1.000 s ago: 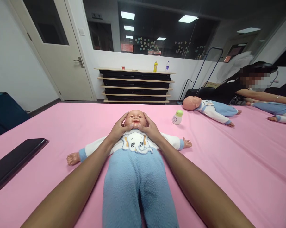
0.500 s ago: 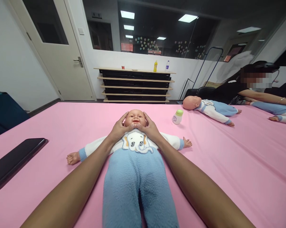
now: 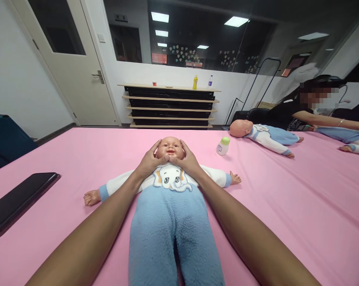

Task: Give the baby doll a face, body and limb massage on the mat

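Note:
A baby doll lies on its back on the pink-covered table, arms spread and feet out of view at the bottom. It wears a white and light blue fleece outfit with an elephant patch on the chest. My left hand cups one side of the doll's head, fingers along the cheek and thumb below the chin. My right hand mirrors it on the other side. The two thumbs nearly meet under the doll's mouth.
A white bottle with a green cap stands right of the doll's head. At the left lies a black phone-like slab. Another doll lies at the far right, where a co-worker reaches toward a third doll.
My hands stay on the doll's head with hardly any visible movement. The co-worker at the right has shifted slightly to the left.

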A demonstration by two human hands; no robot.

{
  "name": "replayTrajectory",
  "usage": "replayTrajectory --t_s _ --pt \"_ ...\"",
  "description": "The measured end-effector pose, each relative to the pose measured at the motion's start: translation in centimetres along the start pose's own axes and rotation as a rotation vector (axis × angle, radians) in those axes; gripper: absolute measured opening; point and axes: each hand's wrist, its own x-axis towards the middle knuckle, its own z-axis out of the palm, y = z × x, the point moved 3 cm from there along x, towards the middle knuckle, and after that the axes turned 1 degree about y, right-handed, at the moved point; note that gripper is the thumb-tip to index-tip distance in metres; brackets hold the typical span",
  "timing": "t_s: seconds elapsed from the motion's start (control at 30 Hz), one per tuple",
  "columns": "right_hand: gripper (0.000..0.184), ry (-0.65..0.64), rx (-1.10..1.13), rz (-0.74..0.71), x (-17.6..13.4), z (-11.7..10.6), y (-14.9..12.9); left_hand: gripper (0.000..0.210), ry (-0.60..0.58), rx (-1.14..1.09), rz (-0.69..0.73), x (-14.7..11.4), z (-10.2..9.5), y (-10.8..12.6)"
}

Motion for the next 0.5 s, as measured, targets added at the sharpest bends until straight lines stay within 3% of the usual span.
replayTrajectory --t_s 0.07,0.27,0.5 --pt "0.104 -0.003 0.005 0.001 -0.1 0.1 -0.1 0.096 -0.014 0.026 0.012 0.0 0.0 0.0" --pt "0.091 -0.051 0.15 0.01 0.1 -0.2 0.0 0.082 -0.002 -0.033 -0.004 -0.2 0.0 0.3" --pt "0.076 -0.051 0.375 0.121 0.6 -0.2 1.0 0.076 0.015 -0.087 -0.034 -0.2 -0.2 0.3"
